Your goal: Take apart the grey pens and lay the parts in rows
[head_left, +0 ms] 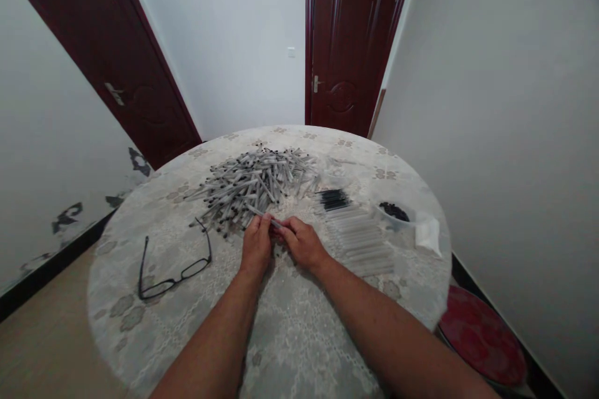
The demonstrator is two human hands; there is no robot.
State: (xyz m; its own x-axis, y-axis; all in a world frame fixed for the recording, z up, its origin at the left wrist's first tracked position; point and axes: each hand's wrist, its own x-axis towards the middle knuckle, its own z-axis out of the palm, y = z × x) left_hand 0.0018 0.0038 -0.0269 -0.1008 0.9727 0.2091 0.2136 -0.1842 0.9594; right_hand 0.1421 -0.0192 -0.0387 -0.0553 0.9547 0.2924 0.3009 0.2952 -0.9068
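Over the middle of the table, my left hand (256, 243) and my right hand (303, 243) meet with fingers closed on a slim whitish pen (256, 210). The pen slants from upper left to lower right; part of it is covered by my fingers. Just beyond my left hand spreads a large loose pile of pens (253, 177) with pale barrels and dark ends. Beside my right hand lies a row of clear pen barrels (360, 240), side by side. A bundle of thin black pieces (334, 199) rests at the row's far end.
A clear bowl (374, 204) with small black parts (394, 211) stands at the right, near a white packet (427, 235). Black-framed glasses (175, 280) lie at the left. A lace-patterned cloth covers the round table (299, 336). A red stool (482, 333) is at the lower right.
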